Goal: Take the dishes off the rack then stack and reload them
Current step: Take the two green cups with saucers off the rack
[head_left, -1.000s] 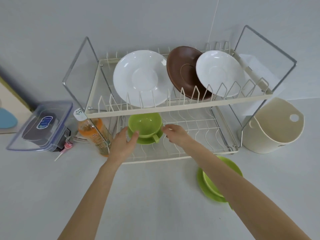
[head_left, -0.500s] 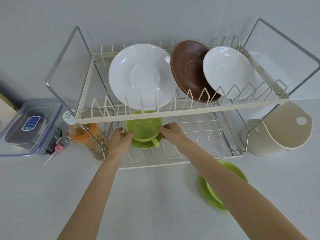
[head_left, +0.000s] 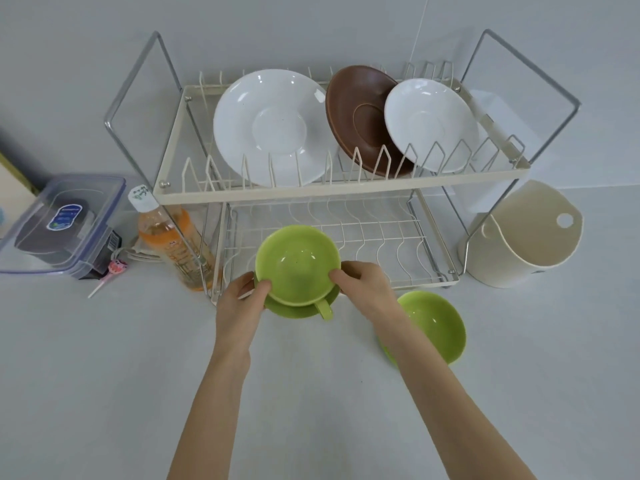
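Observation:
A green cup (head_left: 298,265) sits on a green saucer (head_left: 301,309), held at the front edge of the rack's lower shelf (head_left: 381,244). My left hand (head_left: 242,303) grips the set from the left, thumb on the cup's rim. My right hand (head_left: 367,289) grips it from the right. A second green cup on a saucer (head_left: 436,327) rests on the counter, partly behind my right forearm. On the upper shelf (head_left: 339,190) stand a large white plate (head_left: 273,128), a brown saucer (head_left: 360,116) and a small white saucer (head_left: 431,124).
An orange drink bottle (head_left: 173,244) stands just left of the rack. Further left are a clear lidded box (head_left: 62,223) and a lollipop (head_left: 110,271). A cream utensil holder (head_left: 523,233) hangs at the rack's right end.
Both hands have pulled the green cup and saucer forward, from deep under the upper shelf to the lower shelf's front edge. The view tilted slightly.

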`<action>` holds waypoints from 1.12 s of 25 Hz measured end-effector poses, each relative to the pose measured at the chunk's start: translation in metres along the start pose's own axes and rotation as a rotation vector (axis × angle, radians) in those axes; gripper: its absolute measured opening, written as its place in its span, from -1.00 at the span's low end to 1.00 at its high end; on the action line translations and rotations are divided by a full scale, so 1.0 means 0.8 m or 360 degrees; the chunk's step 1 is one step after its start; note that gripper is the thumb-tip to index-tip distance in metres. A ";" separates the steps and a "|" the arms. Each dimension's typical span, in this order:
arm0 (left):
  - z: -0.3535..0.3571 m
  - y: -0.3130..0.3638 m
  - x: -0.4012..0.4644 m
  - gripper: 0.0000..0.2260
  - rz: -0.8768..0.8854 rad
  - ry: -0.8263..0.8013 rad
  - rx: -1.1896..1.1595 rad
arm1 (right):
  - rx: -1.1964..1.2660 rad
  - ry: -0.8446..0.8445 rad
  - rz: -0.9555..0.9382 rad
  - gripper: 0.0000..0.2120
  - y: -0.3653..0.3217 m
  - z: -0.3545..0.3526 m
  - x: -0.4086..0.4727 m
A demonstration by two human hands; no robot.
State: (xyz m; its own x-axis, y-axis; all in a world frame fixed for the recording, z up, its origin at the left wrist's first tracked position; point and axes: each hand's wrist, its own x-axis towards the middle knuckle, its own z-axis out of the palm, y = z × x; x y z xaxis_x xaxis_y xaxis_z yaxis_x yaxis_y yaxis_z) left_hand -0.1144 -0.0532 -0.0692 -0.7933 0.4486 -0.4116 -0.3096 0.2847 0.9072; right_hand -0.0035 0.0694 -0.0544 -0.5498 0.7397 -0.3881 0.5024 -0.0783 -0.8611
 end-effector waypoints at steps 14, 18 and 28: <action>0.000 -0.087 -0.068 -0.71 -0.0232 -0.0081 0.0060 | -0.0004 -0.0036 0.0222 -0.72 0.101 -0.002 -0.064; 0.007 -0.097 -0.064 -0.69 -0.0285 -0.0108 0.0110 | -0.0003 0.0005 0.0272 -0.69 0.114 -0.002 -0.058; 0.012 -0.105 -0.056 -0.69 -0.0188 -0.0128 0.0289 | -0.0116 0.0029 0.0170 -0.74 0.127 0.002 -0.058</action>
State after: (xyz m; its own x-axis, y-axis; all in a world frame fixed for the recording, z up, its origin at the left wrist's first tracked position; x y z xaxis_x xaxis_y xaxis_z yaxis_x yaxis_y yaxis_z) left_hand -0.0477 -0.0894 -0.1280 -0.7103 0.4673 -0.5265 -0.2931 0.4837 0.8247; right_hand 0.0716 0.0261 -0.1247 -0.4785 0.7419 -0.4697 0.6051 -0.1089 -0.7886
